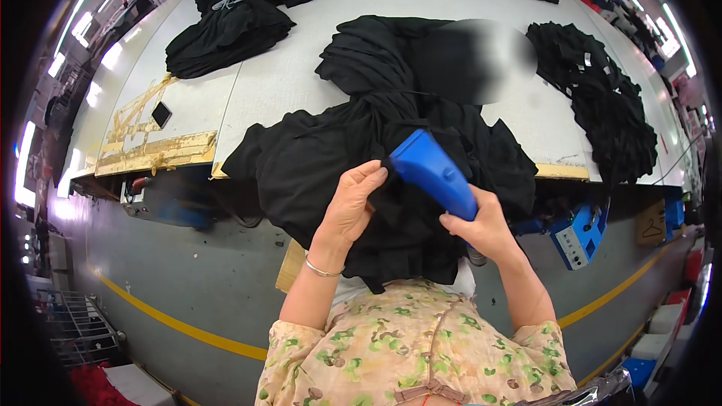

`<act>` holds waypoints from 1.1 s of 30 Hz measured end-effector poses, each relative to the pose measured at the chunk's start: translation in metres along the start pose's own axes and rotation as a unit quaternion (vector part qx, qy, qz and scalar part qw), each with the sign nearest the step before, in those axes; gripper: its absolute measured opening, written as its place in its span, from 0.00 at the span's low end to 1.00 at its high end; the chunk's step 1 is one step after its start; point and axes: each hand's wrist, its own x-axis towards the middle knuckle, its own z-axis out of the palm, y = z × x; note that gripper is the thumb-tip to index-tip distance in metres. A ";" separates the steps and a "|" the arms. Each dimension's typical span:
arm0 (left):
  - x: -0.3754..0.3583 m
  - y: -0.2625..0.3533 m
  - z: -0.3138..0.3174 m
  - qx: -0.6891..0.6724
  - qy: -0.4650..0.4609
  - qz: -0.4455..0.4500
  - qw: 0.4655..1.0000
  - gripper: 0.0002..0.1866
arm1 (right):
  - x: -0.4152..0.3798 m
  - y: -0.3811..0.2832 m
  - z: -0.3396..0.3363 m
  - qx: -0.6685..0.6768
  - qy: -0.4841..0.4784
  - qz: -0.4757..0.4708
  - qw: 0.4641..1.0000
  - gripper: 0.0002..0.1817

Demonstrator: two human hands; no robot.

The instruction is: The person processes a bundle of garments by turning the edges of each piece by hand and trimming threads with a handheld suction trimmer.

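Note:
A blue handheld device (pixel 432 173) is in my right hand (pixel 485 224), whose fingers wrap round its lower end. The device's wide end points up and left, over black cloth (pixel 316 150) that hangs down over the table's front edge. Left of the device, my left hand (pixel 357 199) is closed, thumb and fingertips pinched close to the device's wide end. What those fingertips hold, if anything, is too small to make out against the dark cloth.
Black garment piles lie at the back left (pixel 226 34) and right (pixel 602 98) of the white table (pixel 293 79). A dark phone-like object (pixel 161 114) rests at the left. Below the right edge hangs a blue box (pixel 579 237). A blurred patch covers part of the middle.

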 end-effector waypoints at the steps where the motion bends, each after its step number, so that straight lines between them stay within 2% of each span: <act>1: 0.000 -0.001 0.003 -0.006 -0.010 0.002 1.000 0.09 | 0.002 -0.002 -0.003 -0.070 -0.019 -0.003 0.997 0.17; 4: -0.008 0.006 0.014 -0.043 -0.030 -0.005 0.999 0.18 | 0.007 0.005 -0.001 0.018 0.039 0.009 0.999 0.17; 5: -0.011 0.008 0.016 -0.058 -0.034 -0.011 0.998 0.22 | 0.008 0.000 -0.002 0.003 0.060 -0.010 0.998 0.16; 8: -0.011 0.006 0.009 -0.045 -0.038 -0.007 0.998 0.26 | 0.010 -0.002 -0.005 -0.068 -0.002 -0.047 0.997 0.16; 9: -0.010 0.005 0.011 -0.033 -0.036 0.001 0.999 0.28 | 0.010 -0.008 -0.006 -0.110 -0.038 -0.017 0.993 0.16; 11: -0.010 0.005 0.014 -0.010 -0.025 0.019 0.999 0.32 | 0.010 -0.005 -0.002 -0.044 0.014 -0.017 0.999 0.17; 13: -0.013 0.007 0.016 -0.029 -0.026 0.000 0.999 0.33 | 0.013 0.002 0.003 0.005 0.065 -0.015 0.998 0.17; 17: -0.011 0.005 0.011 -0.022 -0.009 -0.004 1.000 0.34 | 0.015 -0.003 -0.003 -0.114 -0.028 -0.030 0.993 0.16; 20: -0.015 0.010 0.003 -0.013 0.019 0.010 1.000 0.32 | 0.014 0.001 0.002 0.009 0.036 -0.017 0.999 0.17; 21: -0.015 0.017 -0.017 0.063 0.044 0.076 0.994 0.27 | 0.014 -0.002 -0.001 0.033 0.050 0.007 0.998 0.16; 22: -0.026 0.044 -0.034 0.161 0.074 0.133 0.975 0.22 | 0.014 -0.005 -0.006 0.049 0.053 0.007 0.997 0.15; 24: -0.042 0.087 -0.103 0.323 0.241 0.272 0.874 0.18 | 0.014 0.002 -0.019 0.078 0.071 0.014 0.994 0.13; 26: -0.055 0.109 -0.184 0.474 0.428 0.246 0.729 0.15 | 0.012 0.014 -0.030 0.115 0.082 0.041 0.989 0.13; 29: -0.039 0.106 -0.121 0.477 0.405 0.368 0.688 0.11 | 0.019 0.011 -0.047 0.159 0.082 0.050 0.983 0.13; 30: -0.036 0.098 -0.060 0.477 0.357 0.278 0.753 0.10 | 0.023 0.000 -0.055 0.164 0.080 0.044 0.982 0.13; 31: -0.023 0.075 -0.020 0.525 0.274 0.294 0.750 0.12 | 0.026 -0.009 -0.063 0.160 0.085 0.024 0.983 0.16; 32: -0.015 0.055 0.017 0.565 0.180 0.271 0.758 0.18 | 0.024 -0.016 -0.067 0.193 0.089 -0.023 0.977 0.20; 33: 0.000 0.026 0.037 0.555 0.130 0.241 0.785 0.23 | 0.021 -0.013 -0.069 0.163 0.083 -0.024 0.983 0.21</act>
